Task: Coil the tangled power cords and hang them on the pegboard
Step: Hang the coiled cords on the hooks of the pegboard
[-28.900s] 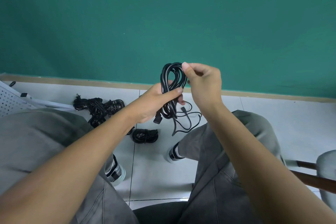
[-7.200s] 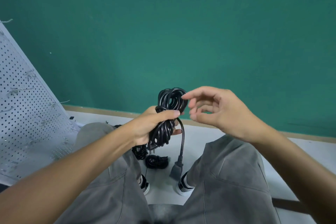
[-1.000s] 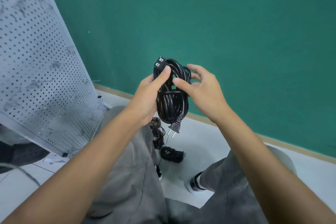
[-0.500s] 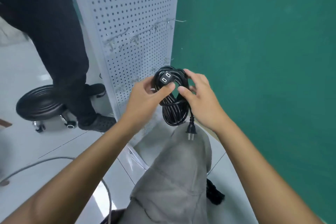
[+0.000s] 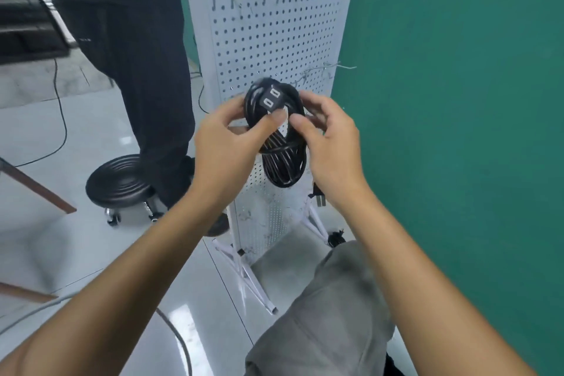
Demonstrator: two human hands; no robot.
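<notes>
A: Entry, hang step. Where is the cord?

B: The coiled power cord (image 5: pixel 279 143) is held up in front of the pegboard (image 5: pixel 274 49), over its lower half. Both hands are on it. The left hand (image 5: pixel 225 146) is wrapped round the bundle from the 9 o'clock side, thumb across the front just under the socket end (image 5: pixel 270 98), which sits at the coil's 12 o'clock. The right hand (image 5: pixel 329 137) pinches the loops from 3 o'clock.

A: Why two hands?

B: My reading: a wrap runs across the bundle's waist, and the grip on both sides keeps the top loop spread so a hook can pass through.

A: Which hook?

B: The wire hook (image 5: pixel 323 69) at about 1 o'clock from the coil is nearest (more hooks line the board's top edge). The plug (image 5: pixel 319 197) dangles at 5 o'clock, below the right wrist.

A: Risks?

B: The loop could slip off the thin hook. A second person's dark trousers (image 5: pixel 137 55) and a black stool (image 5: pixel 122 181) stand at 9 o'clock.
</notes>
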